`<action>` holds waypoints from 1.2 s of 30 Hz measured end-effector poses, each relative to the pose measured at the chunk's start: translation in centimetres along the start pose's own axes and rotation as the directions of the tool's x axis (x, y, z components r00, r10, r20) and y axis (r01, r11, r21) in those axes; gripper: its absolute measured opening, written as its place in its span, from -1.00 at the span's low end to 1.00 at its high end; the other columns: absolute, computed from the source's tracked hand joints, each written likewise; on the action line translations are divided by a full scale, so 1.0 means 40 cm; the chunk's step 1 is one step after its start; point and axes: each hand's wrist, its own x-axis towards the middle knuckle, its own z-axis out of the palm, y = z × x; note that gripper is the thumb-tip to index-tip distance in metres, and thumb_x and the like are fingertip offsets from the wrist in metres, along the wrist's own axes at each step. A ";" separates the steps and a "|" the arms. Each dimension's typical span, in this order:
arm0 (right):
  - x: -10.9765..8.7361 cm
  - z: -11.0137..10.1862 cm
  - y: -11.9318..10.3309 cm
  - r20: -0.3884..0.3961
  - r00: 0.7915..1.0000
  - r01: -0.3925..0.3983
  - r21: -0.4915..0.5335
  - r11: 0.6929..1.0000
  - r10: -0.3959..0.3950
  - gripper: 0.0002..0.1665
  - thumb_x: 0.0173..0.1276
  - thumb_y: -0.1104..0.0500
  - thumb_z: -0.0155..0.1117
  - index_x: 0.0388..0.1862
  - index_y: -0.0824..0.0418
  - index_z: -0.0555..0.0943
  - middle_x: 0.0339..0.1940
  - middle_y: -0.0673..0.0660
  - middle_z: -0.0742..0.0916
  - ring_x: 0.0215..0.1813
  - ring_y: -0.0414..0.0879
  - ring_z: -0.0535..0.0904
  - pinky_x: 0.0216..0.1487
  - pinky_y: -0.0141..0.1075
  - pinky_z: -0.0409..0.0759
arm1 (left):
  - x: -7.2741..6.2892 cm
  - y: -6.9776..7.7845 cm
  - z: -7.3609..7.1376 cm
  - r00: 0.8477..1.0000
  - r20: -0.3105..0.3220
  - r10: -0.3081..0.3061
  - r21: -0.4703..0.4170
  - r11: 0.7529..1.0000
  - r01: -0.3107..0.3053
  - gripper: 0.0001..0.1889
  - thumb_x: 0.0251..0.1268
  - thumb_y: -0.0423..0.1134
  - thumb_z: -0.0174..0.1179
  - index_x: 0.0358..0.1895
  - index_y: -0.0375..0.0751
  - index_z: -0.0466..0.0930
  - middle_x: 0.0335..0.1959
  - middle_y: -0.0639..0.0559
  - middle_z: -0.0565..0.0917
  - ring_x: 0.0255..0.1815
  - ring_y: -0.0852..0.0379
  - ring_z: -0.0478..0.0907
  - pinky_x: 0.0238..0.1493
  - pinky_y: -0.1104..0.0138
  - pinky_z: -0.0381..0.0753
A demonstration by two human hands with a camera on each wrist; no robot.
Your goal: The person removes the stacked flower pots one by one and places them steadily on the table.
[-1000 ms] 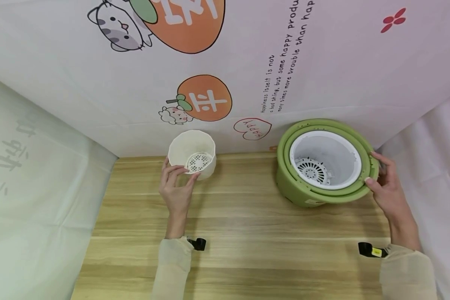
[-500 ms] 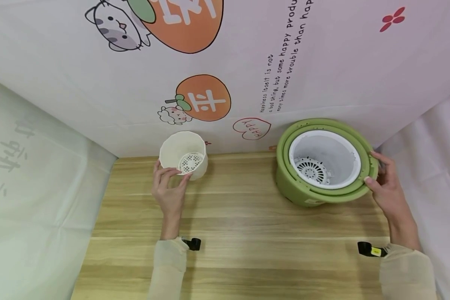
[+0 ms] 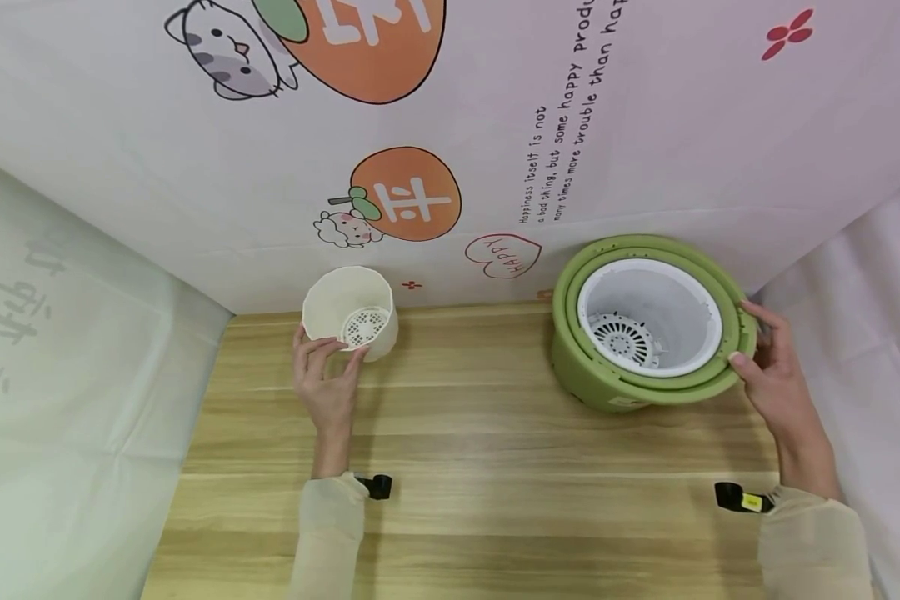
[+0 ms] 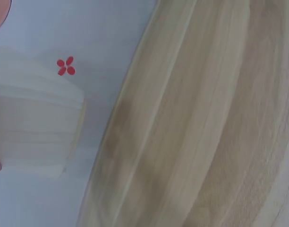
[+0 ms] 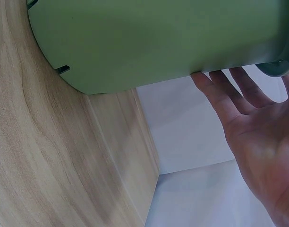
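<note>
My left hand pinches the near rim of a small cream flower pot, thumb outside, with a faceted rim and a perforated bottom. In the left wrist view the pot shows against white cloth, only a fingertip of the hand in sight. At the right, my right hand grips the rim of a nested stack of green flower pots, thumb on top. Inside sits a white pot with a slotted bottom. Seen from the right wrist, the fingers touch the green side, whose base rests on the table.
The wooden tabletop ends at a printed cloth wall behind both pots. Pale cloth hangs on the left, and more cloth lies close beside the right hand.
My left hand has moved left with the cream pot, leaving a wider gap to the green stack. The right hand and the green pots have stayed in place.
</note>
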 end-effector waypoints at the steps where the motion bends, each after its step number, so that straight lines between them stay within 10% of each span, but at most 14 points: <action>1: 0.000 0.000 0.000 0.001 1.000 0.000 0.003 1.000 0.000 -0.27 0.40 0.61 -0.02 0.51 0.31 0.15 0.01 0.12 0.65 -0.12 -0.24 0.66 -0.21 -0.57 0.64 | -0.001 -0.004 -0.002 1.000 -0.005 -0.002 0.009 1.000 0.002 -0.63 -0.52 -0.67 0.59 -0.52 -0.61 0.58 -0.38 -0.50 0.55 0.16 -0.62 0.41 0.35 -0.19 0.36; 36: 0.000 -0.001 0.008 0.011 1.000 0.015 0.041 0.999 -0.016 -0.28 0.40 0.61 -0.02 0.50 0.34 0.13 0.06 0.17 0.62 -0.09 -0.20 0.67 -0.19 -0.54 0.66 | -0.021 -0.073 -0.041 0.997 -0.053 -0.057 0.054 0.997 0.060 -0.64 -0.48 -0.66 0.59 -0.52 -0.63 0.57 -0.38 -0.51 0.53 0.20 -0.59 0.39 0.36 -0.18 0.37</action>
